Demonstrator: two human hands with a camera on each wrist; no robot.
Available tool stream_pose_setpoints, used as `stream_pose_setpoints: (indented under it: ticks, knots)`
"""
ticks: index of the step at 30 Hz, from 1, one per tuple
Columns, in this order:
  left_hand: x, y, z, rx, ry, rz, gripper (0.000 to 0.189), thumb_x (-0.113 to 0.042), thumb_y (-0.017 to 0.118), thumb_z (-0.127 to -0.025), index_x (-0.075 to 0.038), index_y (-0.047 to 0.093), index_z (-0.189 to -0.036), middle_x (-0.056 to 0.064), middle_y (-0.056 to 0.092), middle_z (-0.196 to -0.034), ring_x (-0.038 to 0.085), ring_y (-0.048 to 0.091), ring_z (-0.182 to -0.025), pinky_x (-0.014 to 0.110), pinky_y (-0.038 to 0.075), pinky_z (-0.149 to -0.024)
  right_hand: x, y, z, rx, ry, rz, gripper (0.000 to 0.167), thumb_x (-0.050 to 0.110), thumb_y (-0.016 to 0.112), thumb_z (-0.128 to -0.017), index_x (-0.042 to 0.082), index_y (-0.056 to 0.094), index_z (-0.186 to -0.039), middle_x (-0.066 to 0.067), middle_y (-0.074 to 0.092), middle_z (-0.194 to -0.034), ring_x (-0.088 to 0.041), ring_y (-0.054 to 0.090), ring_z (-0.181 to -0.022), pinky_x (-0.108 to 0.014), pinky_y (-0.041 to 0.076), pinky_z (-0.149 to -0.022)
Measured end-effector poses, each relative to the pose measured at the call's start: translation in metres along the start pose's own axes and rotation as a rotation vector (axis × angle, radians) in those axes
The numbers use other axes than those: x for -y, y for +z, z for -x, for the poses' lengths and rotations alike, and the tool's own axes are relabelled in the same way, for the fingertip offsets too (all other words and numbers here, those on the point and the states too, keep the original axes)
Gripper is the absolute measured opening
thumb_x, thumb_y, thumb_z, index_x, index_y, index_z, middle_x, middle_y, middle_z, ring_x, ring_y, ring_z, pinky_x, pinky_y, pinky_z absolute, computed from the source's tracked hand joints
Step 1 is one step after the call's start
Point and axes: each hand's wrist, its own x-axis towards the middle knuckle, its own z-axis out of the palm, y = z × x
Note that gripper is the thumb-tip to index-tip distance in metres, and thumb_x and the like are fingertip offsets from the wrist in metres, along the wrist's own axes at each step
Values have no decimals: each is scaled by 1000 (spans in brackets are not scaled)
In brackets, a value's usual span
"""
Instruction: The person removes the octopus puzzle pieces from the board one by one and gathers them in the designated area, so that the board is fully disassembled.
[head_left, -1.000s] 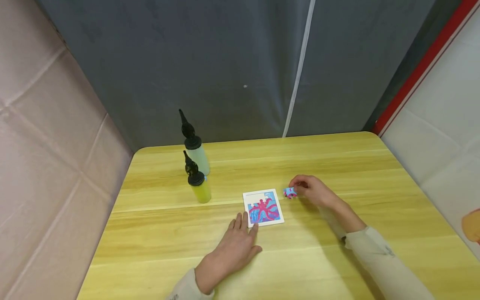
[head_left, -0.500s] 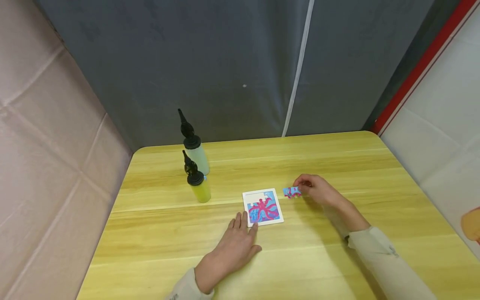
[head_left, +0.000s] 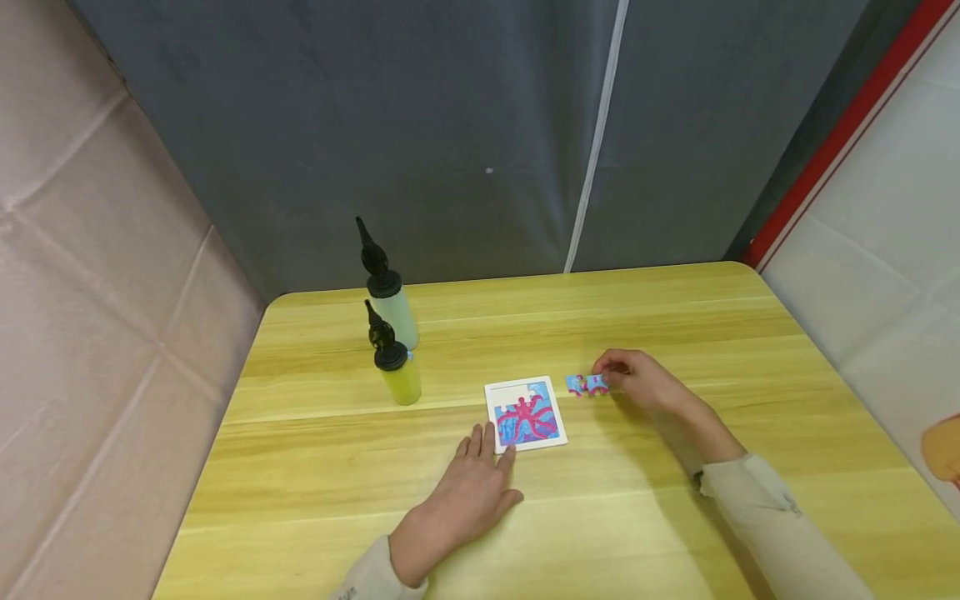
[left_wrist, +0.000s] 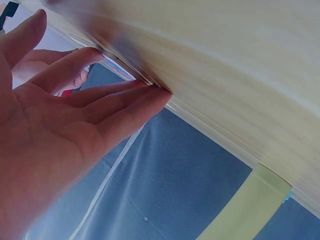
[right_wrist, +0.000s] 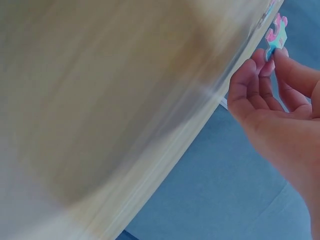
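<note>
A square jigsaw puzzle (head_left: pixel 527 419) with a pink octopus on blue lies in a white frame on the table. Its upper left part shows bare white backing. My left hand (head_left: pixel 468 492) rests with straight fingers at the frame's lower left corner; in the left wrist view, the fingertips (left_wrist: pixel 162 94) touch the frame's edge. To the right of the frame, my right hand (head_left: pixel 645 385) pinches a blue and pink puzzle piece (right_wrist: pixel 278 35) between thumb and fingers. Just left of that piece, another puzzle piece (head_left: pixel 575 384) lies on the wood.
Two bottles with black pointed tops stand left of the puzzle: a yellow bottle (head_left: pixel 405 385) in front and a pale green bottle (head_left: pixel 399 317) behind it. A grey curtain (head_left: pixel 450 150) hangs beyond the far edge of the wooden table (head_left: pixel 300 467).
My right hand has moved slightly right with its puzzle piece, and a second piece now shows separately to its left. The left hand and the frame have stayed in place.
</note>
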Motion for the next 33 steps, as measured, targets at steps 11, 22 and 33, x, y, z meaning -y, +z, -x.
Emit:
stream_pose_setpoints:
  ticks: [11, 22, 33]
  knots:
    - [1, 1, -1, 6, -3, -1, 62, -48, 64, -99, -7, 59, -145, 35, 43, -155, 50, 44, -144, 54, 43, -116, -3, -5, 2, -32, 9, 44, 16, 0, 55, -102, 1, 70, -107, -13, 70, -104, -22, 60, -95, -26, 50, -82]
    - [1, 1, -1, 18, -5, 13, 62, -48, 63, -100, -7, 58, -146, 35, 41, -156, 50, 43, -146, 55, 42, -117, -6, -7, 0, -57, 39, 84, 15, 1, 56, -101, 2, 71, -104, -13, 71, -102, -23, 61, -95, -37, 50, -87]
    - [1, 1, -1, 23, -9, 28, 62, -48, 61, -101, -7, 58, -147, 36, 40, -157, 50, 42, -146, 55, 41, -118, -7, -4, -2, -53, 41, 98, 13, 4, 59, -101, 0, 69, -107, -12, 71, -98, -21, 60, -92, -38, 50, -86]
